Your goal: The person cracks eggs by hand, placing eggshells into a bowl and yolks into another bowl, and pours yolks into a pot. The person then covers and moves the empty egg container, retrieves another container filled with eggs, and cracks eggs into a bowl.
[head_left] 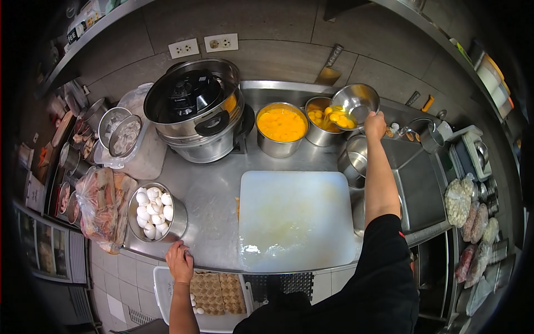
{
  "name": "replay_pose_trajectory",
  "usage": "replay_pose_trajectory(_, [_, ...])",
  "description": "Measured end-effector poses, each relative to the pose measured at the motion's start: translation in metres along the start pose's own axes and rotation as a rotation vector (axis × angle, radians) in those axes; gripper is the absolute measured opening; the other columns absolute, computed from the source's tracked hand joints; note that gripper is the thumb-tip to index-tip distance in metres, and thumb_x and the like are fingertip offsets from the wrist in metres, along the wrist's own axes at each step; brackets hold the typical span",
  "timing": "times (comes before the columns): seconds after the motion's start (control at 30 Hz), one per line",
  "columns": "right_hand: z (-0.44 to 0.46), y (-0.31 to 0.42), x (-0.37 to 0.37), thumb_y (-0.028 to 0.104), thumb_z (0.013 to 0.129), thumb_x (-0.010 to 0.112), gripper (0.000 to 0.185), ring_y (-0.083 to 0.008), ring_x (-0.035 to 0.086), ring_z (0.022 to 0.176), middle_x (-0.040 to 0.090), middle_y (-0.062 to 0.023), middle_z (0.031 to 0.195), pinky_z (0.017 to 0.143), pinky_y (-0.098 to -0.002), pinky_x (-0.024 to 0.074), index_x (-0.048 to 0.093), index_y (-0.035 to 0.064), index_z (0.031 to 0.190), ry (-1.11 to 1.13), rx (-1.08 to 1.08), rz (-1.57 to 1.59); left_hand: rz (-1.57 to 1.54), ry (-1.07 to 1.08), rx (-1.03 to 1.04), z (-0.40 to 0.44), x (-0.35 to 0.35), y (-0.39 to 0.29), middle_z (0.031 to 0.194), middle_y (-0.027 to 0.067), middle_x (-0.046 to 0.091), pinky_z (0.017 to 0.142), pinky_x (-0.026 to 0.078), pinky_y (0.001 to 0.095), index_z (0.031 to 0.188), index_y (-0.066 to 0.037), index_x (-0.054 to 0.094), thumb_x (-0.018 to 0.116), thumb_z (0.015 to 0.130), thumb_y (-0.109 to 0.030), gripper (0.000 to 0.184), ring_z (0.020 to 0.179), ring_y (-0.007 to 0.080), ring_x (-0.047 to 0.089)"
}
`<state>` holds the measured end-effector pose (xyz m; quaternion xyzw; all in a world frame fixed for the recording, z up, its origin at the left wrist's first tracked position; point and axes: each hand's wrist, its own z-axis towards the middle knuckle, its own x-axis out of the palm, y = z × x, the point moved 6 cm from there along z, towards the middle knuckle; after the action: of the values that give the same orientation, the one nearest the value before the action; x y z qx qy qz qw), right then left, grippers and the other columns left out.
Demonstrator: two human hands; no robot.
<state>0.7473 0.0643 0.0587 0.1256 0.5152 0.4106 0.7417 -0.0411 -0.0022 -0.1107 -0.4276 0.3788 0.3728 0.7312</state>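
My right hand (374,126) grips the rim of a steel mixing bowl (369,96), which is tilted to the left. Raw eggs (340,117) with whole yolks are sliding from its lip into a steel pot (322,137) below that also has yolks in it. Beside it stands a second pot (278,148) nearly full of cracked eggs. At the counter's front edge my left hand (179,261) rests with fingers curled; what is inside them, if anything, is hidden. Just above that hand is a steel container (177,222) heaped with white eggs (153,209).
A wet white cutting board (297,217) covers the middle of the counter. Back left stands a large steel pot (194,142) with a black appliance (192,94) in it. Bagged meat (103,200) lies left. Right are a sink (420,183) and eggshells (392,129). Egg trays (217,292) sit below.
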Motion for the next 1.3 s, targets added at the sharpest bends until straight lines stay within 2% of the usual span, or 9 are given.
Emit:
replay_pose_trajectory(0.27, [-0.003, 0.013, 0.007, 0.027, 0.093, 0.052, 0.028, -0.0451, 0.066, 0.093, 0.069, -0.0259, 0.095, 0.081, -0.0532, 0.0504, 0.058, 0.0003, 0.096, -0.08, -0.145, -0.026, 0.003, -0.011, 0.008, 0.0, 0.002, 0.002, 0.123, 0.0098, 0.06, 0.101, 0.037, 0.0458, 0.099, -0.011, 0.062, 0.061, 0.08, -0.009, 0.019, 0.12, 0.0331, 0.053])
replay_pose_trajectory(0.63, [-0.028, 0.05, -0.006, 0.018, 0.094, 0.057, 0.014, -0.0437, 0.062, 0.093, 0.062, -0.0207, 0.109, 0.078, -0.0515, 0.0498, 0.054, 0.0038, 0.097, -0.3, -0.67, 0.167, 0.003, -0.015, 0.011, 0.001, 0.0, 0.0, 0.123, 0.0094, 0.06, 0.101, 0.037, 0.045, 0.099, -0.011, 0.062, 0.06, 0.08, -0.008, 0.02, 0.119, 0.0328, 0.054])
replay_pose_trajectory(0.77, [-0.018, 0.019, 0.003, 0.018, 0.092, 0.059, 0.019, -0.0428, 0.063, 0.098, 0.063, -0.0236, 0.114, 0.082, -0.0481, 0.0512, 0.057, 0.0013, 0.101, -0.243, -0.329, 0.102, 0.0, -0.019, 0.018, 0.001, 0.002, 0.002, 0.123, 0.0095, 0.06, 0.1, 0.037, 0.045, 0.099, -0.011, 0.062, 0.061, 0.078, -0.009, 0.022, 0.119, 0.0324, 0.054])
replay_pose_trajectory(0.83, [-0.032, -0.011, 0.013, 0.017, 0.089, 0.058, 0.026, -0.0394, 0.068, 0.092, 0.065, -0.0256, 0.112, 0.074, -0.0445, 0.0575, 0.059, -0.0033, 0.105, -0.138, 0.171, 0.317, -0.006, -0.048, 0.041, -0.002, 0.001, 0.005, 0.123, 0.0095, 0.061, 0.1, 0.038, 0.0453, 0.099, -0.011, 0.062, 0.062, 0.075, -0.008, 0.024, 0.119, 0.0321, 0.054])
replay_pose_trajectory(0.87, [-0.059, -0.013, 0.019, 0.017, 0.088, 0.055, 0.03, -0.0319, 0.07, 0.079, 0.067, -0.0236, 0.1, 0.061, -0.0409, 0.061, 0.059, -0.007, 0.104, -0.021, 0.298, 0.716, -0.012, -0.056, 0.046, -0.003, 0.005, 0.009, 0.124, 0.0094, 0.061, 0.1, 0.038, 0.0455, 0.099, -0.011, 0.063, 0.062, 0.074, -0.008, 0.026, 0.119, 0.0319, 0.054])
replay_pose_trajectory(0.97, [-0.163, 0.005, 0.023, 0.018, 0.093, 0.055, 0.026, -0.0221, 0.067, 0.068, 0.065, -0.0156, 0.084, 0.049, -0.0352, 0.0579, 0.058, -0.0064, 0.101, 0.241, 0.271, 1.034, 0.006, -0.051, 0.033, -0.007, 0.006, 0.016, 0.124, 0.0082, 0.061, 0.1, 0.039, 0.0458, 0.099, -0.011, 0.063, 0.063, 0.072, -0.008, 0.027, 0.12, 0.0313, 0.054])
replay_pose_trajectory(1.03, [-0.239, 0.003, 0.043, 0.02, 0.095, 0.054, 0.023, -0.0192, 0.065, 0.066, 0.064, -0.0099, 0.075, 0.049, -0.0337, 0.0533, 0.06, -0.0026, 0.098, 0.47, 0.167, 0.837, 0.006, -0.034, 0.036, -0.004, -0.001, 0.012, 0.124, 0.0079, 0.061, 0.099, 0.04, 0.0452, 0.099, -0.011, 0.063, 0.063, 0.076, -0.009, 0.024, 0.117, 0.0318, 0.055])
replay_pose_trajectory(1.17, [-0.408, 0.047, 0.022, 0.024, 0.091, 0.056, 0.025, -0.0245, 0.065, 0.066, 0.064, -0.0152, 0.07, 0.063, -0.0404, 0.0517, 0.062, -0.0003, 0.091, 0.754, -0.127, 0.574, -0.014, -0.039, 0.029, -0.006, -0.005, 0.011, 0.125, 0.0068, 0.061, 0.099, 0.039, 0.045, 0.101, -0.012, 0.063, 0.063, 0.077, -0.009, 0.024, 0.117, 0.0307, 0.054])
replay_pose_trajectory(1.3, [-0.49, 0.087, -0.013, 0.024, 0.089, 0.054, 0.027, -0.0316, 0.068, 0.067, 0.066, -0.0213, 0.075, 0.068, -0.0446, 0.0533, 0.062, -0.002, 0.087, 0.902, -0.123, 0.487, -0.043, -0.001, 0.019, -0.013, -0.006, 0.018, 0.126, 0.0069, 0.061, 0.101, 0.038, 0.0449, 0.104, -0.012, 0.063, 0.064, 0.079, -0.01, 0.025, 0.12, 0.0308, 0.053])
